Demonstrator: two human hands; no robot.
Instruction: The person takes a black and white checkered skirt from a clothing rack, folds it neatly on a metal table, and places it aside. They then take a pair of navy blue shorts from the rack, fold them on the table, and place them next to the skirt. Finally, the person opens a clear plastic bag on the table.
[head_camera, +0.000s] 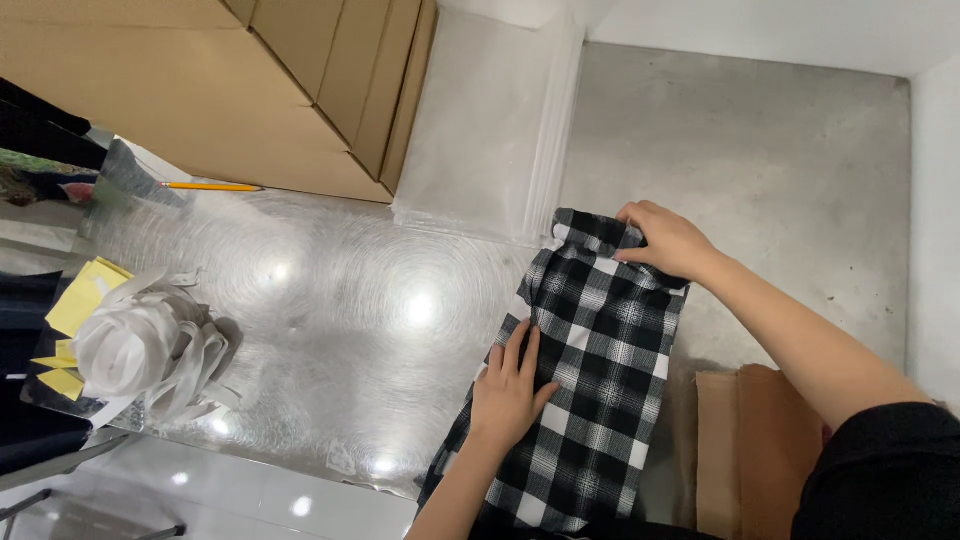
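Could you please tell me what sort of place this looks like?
Probably a garment packing or workroom: a plaid cloth under both hands on a metal table, stacked cardboard boxes, clear plastic bags.

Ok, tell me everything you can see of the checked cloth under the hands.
The checked cloth is a black-and-white plaid fabric, soft and woven by its look, folded into a long narrow strip. It lies flat at the right edge of the shiny metal table, running from the near edge away to a slightly bunched far end. The left hand lies flat on its middle, fingers spread. The right hand grips the far end. Its near end runs out of the picture.
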